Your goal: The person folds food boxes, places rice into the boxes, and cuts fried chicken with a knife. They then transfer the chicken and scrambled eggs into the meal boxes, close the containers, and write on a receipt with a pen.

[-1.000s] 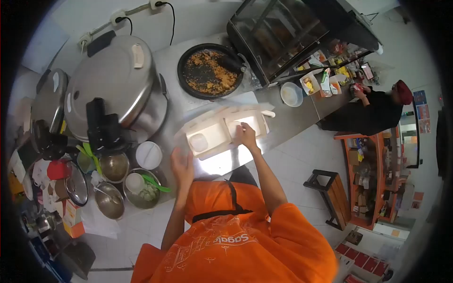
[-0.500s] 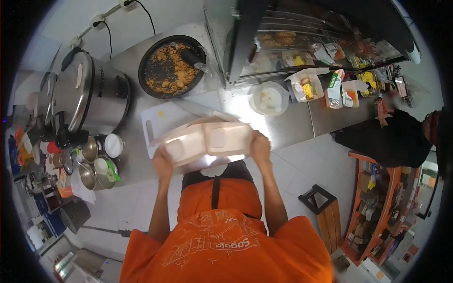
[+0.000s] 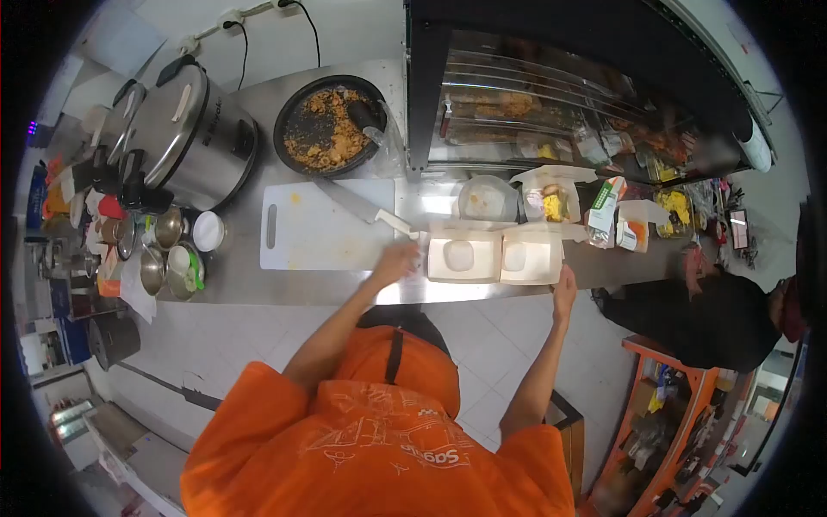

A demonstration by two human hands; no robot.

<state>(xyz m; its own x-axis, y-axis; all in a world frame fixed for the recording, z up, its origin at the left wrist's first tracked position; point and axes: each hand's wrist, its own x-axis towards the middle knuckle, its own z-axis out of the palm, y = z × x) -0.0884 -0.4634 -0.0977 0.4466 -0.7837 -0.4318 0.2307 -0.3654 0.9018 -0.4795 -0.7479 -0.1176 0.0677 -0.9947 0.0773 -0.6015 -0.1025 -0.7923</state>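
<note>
An unfolded paper food box [image 3: 463,274] rests on the steel counter, its two pale halves spread side by side. My right hand [image 3: 563,295] grips the box at its right front corner; the fingertips are partly hidden by the edge. My left hand [image 3: 396,264] is just left of the box, apart from it, slightly blurred, with loosely parted fingers and nothing visible in them. Beyond that hand, a knife [image 3: 353,202] with a white handle lies across the top right of a white cutting board [image 3: 323,246]. A round translucent container [image 3: 488,200] stands behind the box.
A black pan [image 3: 332,125] of crumbly brown food sits at the back, beside a large steel pot [image 3: 185,129]. Small metal bowls [image 3: 152,271] stand at left. Filled food boxes [image 3: 551,200] line the right, below a glass display case [image 3: 517,95]. A person in black [image 3: 706,310] stands at right.
The box has moved right and down onto the counter. My left hand has let go of it and moved away left; my right hand still holds its right side. The cutting board is uncovered.
</note>
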